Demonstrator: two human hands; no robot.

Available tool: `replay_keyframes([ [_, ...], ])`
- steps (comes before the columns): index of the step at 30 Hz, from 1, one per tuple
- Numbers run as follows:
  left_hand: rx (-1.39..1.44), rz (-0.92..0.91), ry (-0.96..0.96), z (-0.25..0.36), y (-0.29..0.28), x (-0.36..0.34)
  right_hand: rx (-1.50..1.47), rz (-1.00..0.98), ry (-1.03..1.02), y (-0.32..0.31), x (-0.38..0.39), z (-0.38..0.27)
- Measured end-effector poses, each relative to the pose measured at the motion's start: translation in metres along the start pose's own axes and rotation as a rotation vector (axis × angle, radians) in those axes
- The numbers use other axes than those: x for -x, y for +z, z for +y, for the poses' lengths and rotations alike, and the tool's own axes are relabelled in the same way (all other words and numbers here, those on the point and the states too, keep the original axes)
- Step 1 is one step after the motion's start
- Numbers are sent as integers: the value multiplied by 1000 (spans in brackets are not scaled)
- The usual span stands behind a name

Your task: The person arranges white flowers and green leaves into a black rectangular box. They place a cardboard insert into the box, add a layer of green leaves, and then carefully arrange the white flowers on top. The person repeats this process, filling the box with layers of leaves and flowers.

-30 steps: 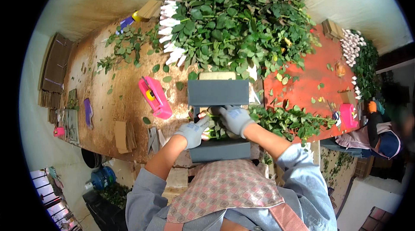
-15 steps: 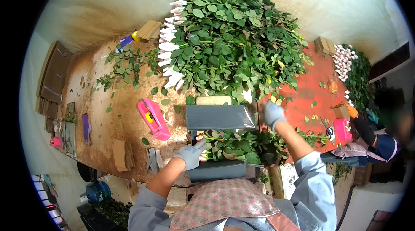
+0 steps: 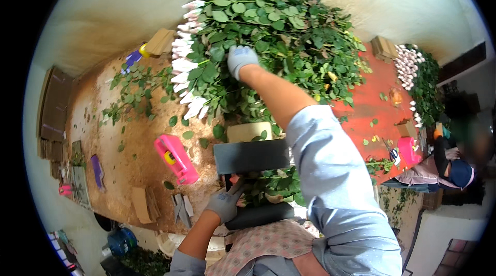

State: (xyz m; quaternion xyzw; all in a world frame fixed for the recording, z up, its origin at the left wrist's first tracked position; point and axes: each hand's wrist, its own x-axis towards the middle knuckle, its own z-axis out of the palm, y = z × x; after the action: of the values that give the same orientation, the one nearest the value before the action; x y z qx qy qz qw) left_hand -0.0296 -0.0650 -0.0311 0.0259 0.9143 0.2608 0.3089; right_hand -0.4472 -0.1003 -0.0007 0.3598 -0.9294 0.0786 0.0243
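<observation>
My left hand (image 3: 223, 206), in a grey glove, rests at the left end of a dark grey padded holder (image 3: 253, 157). Its fingers are stretched out against the flower-head end of a leafy rose bunch (image 3: 276, 185) lying in the holder; a little pink shows there. My right hand (image 3: 242, 61), also gloved, reaches over the holder onto a big heap of roses (image 3: 289, 33), whose heads in white sleeves (image 3: 183, 64) line its left side. The right fingers curl down among the leaves, and what they grip is hidden. My right sleeve covers part of the bunch.
A pink tape dispenser (image 3: 176, 160), scissors (image 3: 182, 209) and cardboard pieces (image 3: 144, 204) lie left of the holder. Loose leafy sprigs (image 3: 137, 92) and a purple glove (image 3: 97, 171) are farther left. A co-worker (image 3: 454, 165) sits at right near another pink dispenser (image 3: 408, 150).
My right hand has swung from right of the holder up and left onto the rose heap. The left hand stays by the bunch's head end. The view has shifted slightly.
</observation>
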Motion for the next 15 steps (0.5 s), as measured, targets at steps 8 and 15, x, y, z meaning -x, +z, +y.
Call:
replay_keyframes([
  [8,-52,15,46,-7,12,-4,347,39,-388,-41,64,13],
  [15,-27,74,106,-17,25,-6,203,291,-900,-180,202,-21],
])
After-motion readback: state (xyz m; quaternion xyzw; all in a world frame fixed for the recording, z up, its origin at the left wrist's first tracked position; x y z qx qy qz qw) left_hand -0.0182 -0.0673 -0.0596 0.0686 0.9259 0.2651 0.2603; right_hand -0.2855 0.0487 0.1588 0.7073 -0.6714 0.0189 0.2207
